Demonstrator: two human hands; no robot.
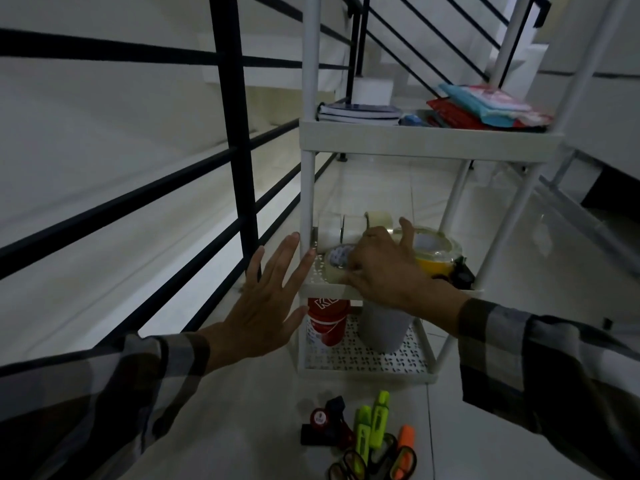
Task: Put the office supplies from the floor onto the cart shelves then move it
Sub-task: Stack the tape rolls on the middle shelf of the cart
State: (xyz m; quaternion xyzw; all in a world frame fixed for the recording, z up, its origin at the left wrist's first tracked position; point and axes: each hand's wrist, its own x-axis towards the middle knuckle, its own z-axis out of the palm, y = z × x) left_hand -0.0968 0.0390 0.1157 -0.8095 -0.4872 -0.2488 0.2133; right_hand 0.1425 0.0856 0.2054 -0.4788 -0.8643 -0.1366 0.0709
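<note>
Left hand (pixel 268 299): bare, flat, fingers spread toward 1 o'clock, holding nothing.
Right hand (pixel 384 268): fingers curled, reaching toward 10 o'clock; grip unclear.

White cart (pixel 429 138): notebooks (pixel 360 114) above, tape rolls (pixel 438 252) midway; highlighters (pixel 372 422) on floor (pixel 242 410).

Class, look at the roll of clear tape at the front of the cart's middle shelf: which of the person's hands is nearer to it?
The right hand is nearer: it rests on the roll of clear tape on the middle shelf. The left hand is spread open beside the cart's front post, outside the shelf.
</note>
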